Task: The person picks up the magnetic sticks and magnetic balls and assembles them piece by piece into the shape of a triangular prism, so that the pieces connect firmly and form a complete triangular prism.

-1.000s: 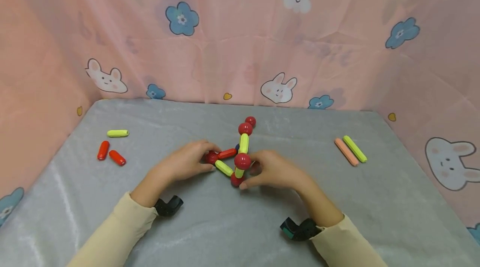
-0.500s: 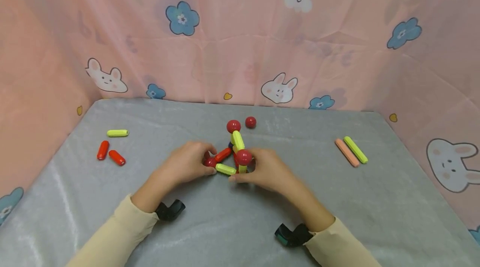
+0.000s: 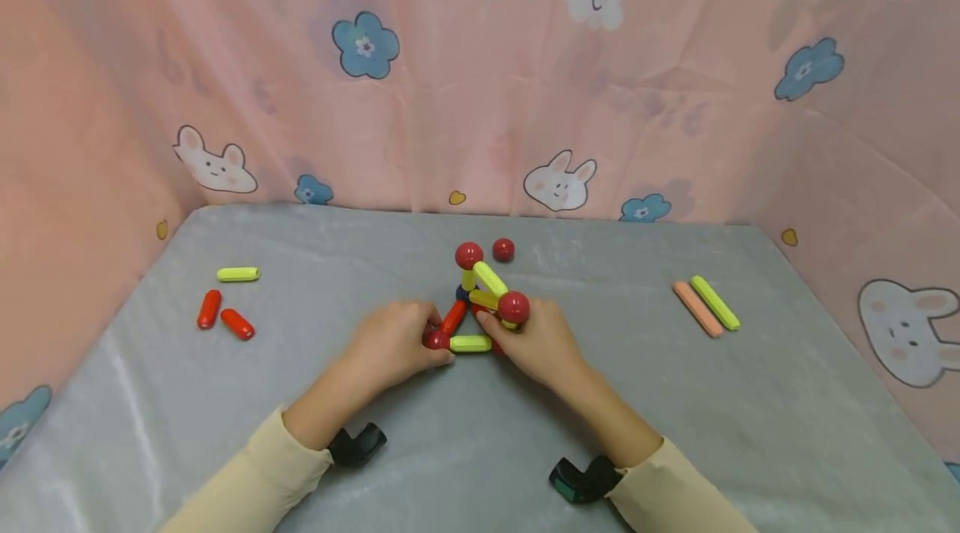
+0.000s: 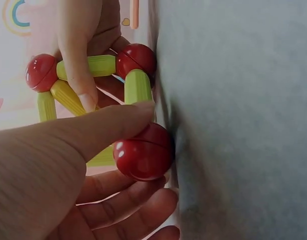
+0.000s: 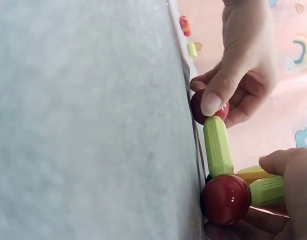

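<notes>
A toy frame of balls and sticks stands in the middle of the head view. At its front left, my left hand (image 3: 393,350) pinches a red ball (image 4: 143,152) between thumb and fingers. A yellow-green stick (image 3: 470,344) runs from there to another red ball (image 5: 226,200) low at the front right. My right hand (image 3: 536,341) grips the yellow-green upright stick (image 4: 102,65) above that ball, its thumb across the inner side. On top sit a red ball (image 3: 513,307) beside this hand and another red ball (image 3: 468,256) at the back, over a dark blue ball (image 3: 462,293).
A loose red ball (image 3: 503,250) lies just behind the frame. To the left are a yellow-green stick (image 3: 237,274) and two short red sticks (image 3: 209,309). An orange stick (image 3: 697,310) and a longer yellow-green stick (image 3: 715,302) lie at right on the grey cloth (image 3: 750,433).
The frame has turned: its top front ball has swung right and its top back ball left. My right thumb has moved from the low front ball to the upright's inner side.
</notes>
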A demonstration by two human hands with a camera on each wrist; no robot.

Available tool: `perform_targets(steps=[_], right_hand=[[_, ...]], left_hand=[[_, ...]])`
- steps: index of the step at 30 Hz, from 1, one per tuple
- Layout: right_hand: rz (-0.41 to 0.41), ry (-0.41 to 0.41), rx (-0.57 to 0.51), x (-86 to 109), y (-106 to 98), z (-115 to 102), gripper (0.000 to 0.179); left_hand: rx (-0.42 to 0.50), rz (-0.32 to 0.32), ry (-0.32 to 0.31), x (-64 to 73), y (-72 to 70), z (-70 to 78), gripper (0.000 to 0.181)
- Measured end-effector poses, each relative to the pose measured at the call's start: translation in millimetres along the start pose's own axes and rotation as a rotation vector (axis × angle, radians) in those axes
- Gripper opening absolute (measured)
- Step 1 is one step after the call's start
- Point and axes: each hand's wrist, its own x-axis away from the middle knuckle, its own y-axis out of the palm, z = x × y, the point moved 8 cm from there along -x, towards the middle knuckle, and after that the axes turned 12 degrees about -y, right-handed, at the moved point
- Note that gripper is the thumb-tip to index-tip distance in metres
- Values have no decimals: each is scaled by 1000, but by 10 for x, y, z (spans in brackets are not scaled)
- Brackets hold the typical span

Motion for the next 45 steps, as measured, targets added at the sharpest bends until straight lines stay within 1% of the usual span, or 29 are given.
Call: perform_targets(steps=[4,7,10,14,16,18,22,24,25,27,30,32,34,35,37,38,40,42,44,45], right_hand=[[41,-27,7,7,-30,20,24],[72,-32,17,12,-42,41,23],[63,-45,46,23,-5,62,25],[29,-82,80,31,94,80,32],[32,-88,69,36,120,95,36],[46,-95,49,40,125,107,37],[54,-104,39,42,133,141,38],[53,-113,35,39,142,151,38],[52,-117,34,38,148,156,38],[56,-123,27,36,157,168,38],[57,-124,16,38,166,188,39],[44,-123,10,20,219,189,41],[41,-107,14,19,233,203,42],[44,-96,19,23,227,215,42],[54,-78,31,37,199,237,43],[59,-74,34,45,185,248,42],[63,-77,34,54,168,252,41],[60,-94,34,47,184,237,39],[55,-112,31,25,221,218,38],[52,-119,30,10,244,204,38]], left_hand=[[19,1,-10,-23,13,-3,32],[22,6,-3,-56,13,-9,32],[22,14,4,-81,12,-40,31],[3,51,4,-102,-14,-109,29],[-7,63,11,-111,-31,-124,30],[-16,63,24,-116,-41,-122,32],[-19,44,53,-119,-45,-117,33],[-21,21,73,-122,-40,-124,35],[-16,-2,83,-129,-34,-134,35],[4,-67,89,-145,-28,-167,37],[53,-189,86,-185,-30,-244,42],[96,-253,61,-197,-69,-357,43],[122,-280,46,-227,-125,-456,43],[126,-275,40,-249,-164,-501,42],[120,-233,18,-289,-274,-604,39],[110,-201,7,-302,-349,-671,37],[79,-118,-11,-286,-549,-839,33],[46,-33,-30,-205,-798,-1049,27],[11,16,-23,-66,-1028,-1277,26],[-16,31,-19,21,-1122,-1389,29]])
